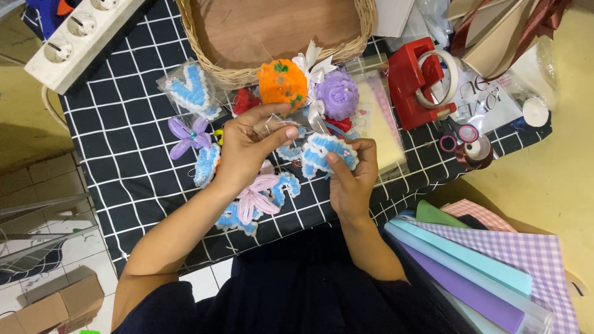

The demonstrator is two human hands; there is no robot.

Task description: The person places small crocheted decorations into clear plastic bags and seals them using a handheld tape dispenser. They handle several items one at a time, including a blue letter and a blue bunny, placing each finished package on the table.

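Head view: I look down on a table [124, 130] covered with a black, white-gridded cloth.
Right hand [351, 179]: fingers closed on a blue-and-white fuzzy craft piece [327, 150], raised just above the cloth.
Left hand [247, 145]: thumb and forefinger pinched narrow; I cannot tell what they grip.
Nearby: orange fuzzy ball [282, 82] and purple fuzzy flower [337, 93] just beyond the hands, below a wicker basket [213, 62].
Right side: red tape dispenser [416, 83].
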